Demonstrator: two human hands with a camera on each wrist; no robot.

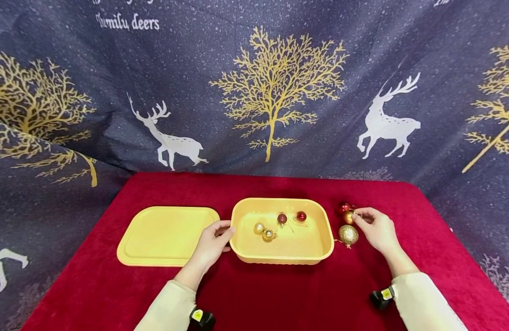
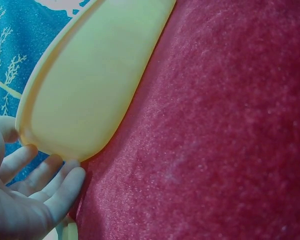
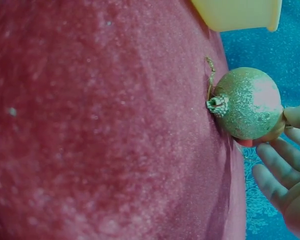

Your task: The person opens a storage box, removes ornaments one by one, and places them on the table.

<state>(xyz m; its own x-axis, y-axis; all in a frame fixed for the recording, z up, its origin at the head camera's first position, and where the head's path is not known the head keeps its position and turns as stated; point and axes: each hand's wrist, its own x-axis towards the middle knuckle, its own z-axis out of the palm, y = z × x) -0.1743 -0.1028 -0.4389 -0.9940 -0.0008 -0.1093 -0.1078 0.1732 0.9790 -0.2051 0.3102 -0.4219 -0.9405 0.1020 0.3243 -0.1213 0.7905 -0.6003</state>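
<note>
In the lower centre of the head view, the left end of a yellow plastic box (image 1: 281, 259) is grasped by the left hand (image 1: 210, 243), with the thumb at the rim and the fingers against the outer wall. At the right of the frame, a small gold bauble (image 1: 349, 217) is pinched by the right hand (image 1: 377, 230). Just behind it a red bauble (image 1: 343, 207) is partly seen, and in front of it a larger glittered gold bauble (image 1: 348, 235) is placed on the red cloth (image 1: 279, 299). Inside the box, two shiny gold baubles (image 1: 268, 235) are found left of the middle, and two dark red baubles (image 1: 301, 216) nearer to the far wall. At the left, a yellow lid (image 1: 165, 236) is laid flat. The background is filled by a dark blue backdrop (image 1: 246, 151) printed with deer and trees.
</note>
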